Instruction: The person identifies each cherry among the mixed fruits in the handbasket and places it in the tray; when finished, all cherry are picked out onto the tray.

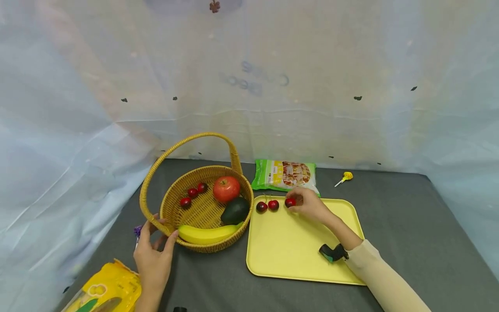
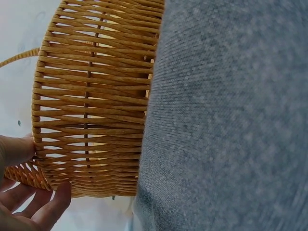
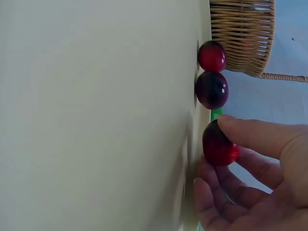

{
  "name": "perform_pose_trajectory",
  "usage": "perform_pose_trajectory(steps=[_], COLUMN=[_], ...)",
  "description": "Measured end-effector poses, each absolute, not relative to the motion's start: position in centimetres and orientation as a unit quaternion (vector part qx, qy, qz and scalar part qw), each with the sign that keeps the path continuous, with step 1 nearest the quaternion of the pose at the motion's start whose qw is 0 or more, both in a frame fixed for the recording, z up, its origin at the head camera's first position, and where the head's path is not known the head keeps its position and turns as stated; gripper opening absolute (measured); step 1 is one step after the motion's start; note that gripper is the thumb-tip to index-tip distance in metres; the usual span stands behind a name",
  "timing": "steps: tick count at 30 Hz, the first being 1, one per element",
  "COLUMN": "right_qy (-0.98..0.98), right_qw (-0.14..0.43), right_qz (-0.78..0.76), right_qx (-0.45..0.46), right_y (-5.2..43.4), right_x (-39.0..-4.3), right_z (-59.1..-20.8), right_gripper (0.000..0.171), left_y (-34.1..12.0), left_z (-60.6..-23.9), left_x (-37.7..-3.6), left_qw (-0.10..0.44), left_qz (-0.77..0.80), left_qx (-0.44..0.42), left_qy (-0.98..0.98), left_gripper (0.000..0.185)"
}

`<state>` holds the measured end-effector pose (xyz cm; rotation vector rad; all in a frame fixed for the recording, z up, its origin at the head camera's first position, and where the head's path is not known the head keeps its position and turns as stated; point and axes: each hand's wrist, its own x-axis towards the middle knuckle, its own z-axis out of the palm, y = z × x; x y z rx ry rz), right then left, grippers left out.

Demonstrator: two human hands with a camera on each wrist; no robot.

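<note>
1. A yellow packet [image 1: 105, 292] lies at the front left corner of the grey surface [image 1: 409, 225].
2. The left hand [image 1: 153, 255] rests on the near rim of a wicker basket [image 1: 195, 214], fingers spread and nearly straight, thumb against the weave.
3. Inside the basket lie three cherries [image 1: 192, 193], a red apple [image 1: 226, 189], an avocado [image 1: 235, 210] and a banana [image 1: 208, 234].
4. Just right of the basket sits a yellow tray [image 1: 296, 255]; two cherries [image 1: 267, 206] lie at its far left corner.
5. The right hand [image 1: 309, 203] pinches a third cherry [image 1: 290, 202] between thumb and fingers, touching the tray just beside those two.
6. A green packet [image 1: 284, 174] lies behind the tray; a small yellow thing [image 1: 345, 177] lies further right.
</note>
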<state>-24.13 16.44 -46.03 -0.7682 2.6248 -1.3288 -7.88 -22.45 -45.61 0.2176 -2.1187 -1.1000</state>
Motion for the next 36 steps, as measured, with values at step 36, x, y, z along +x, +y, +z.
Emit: perform_pose_trajectory(steps=[36], right_qy=[0.888], right_qw=[-0.020], right_qz=[-0.386], right_qx=[-0.249], right_y=[14.8], right_x=[-23.7], right_z=[-43.1], right_gripper=[0.044], left_y=[-22.5], left_z=[-45.7], left_x=[-7.8], left_qw=[0.362], left_qz=[-0.428], left_qx=[0.088], left_qy=[-0.824], left_gripper=[0.065])
